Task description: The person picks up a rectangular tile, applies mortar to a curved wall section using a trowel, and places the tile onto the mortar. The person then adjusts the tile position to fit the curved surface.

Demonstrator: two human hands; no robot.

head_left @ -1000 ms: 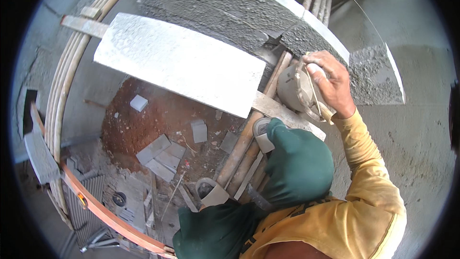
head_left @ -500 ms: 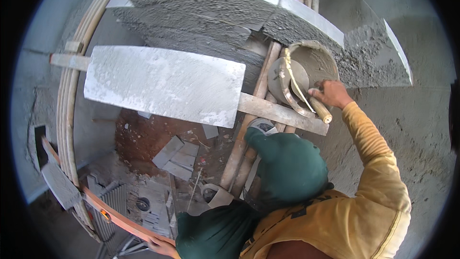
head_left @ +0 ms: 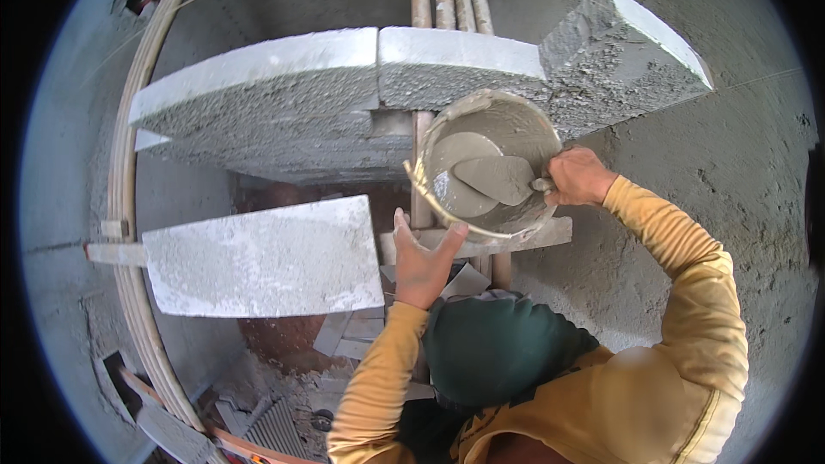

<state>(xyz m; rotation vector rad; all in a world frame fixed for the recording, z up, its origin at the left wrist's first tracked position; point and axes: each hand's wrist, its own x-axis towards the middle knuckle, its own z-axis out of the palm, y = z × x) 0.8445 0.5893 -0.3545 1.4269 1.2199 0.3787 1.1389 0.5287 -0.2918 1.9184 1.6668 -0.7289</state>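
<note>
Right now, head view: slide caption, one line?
Right hand grips a trowel inside a bucket of wet grey mix; left hand spread open beside it, near a pale block.

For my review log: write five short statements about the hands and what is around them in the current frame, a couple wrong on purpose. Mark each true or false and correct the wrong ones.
1. A pale slab lies to the left of the bucket. True.
2. The left hand is closed in a fist. False: its fingers are spread, near the bucket's rim.
3. The right hand grips a trowel. True.
4. The trowel's blade is outside the bucket. False: it is inside.
5. The sleeves are yellow. True.
</note>
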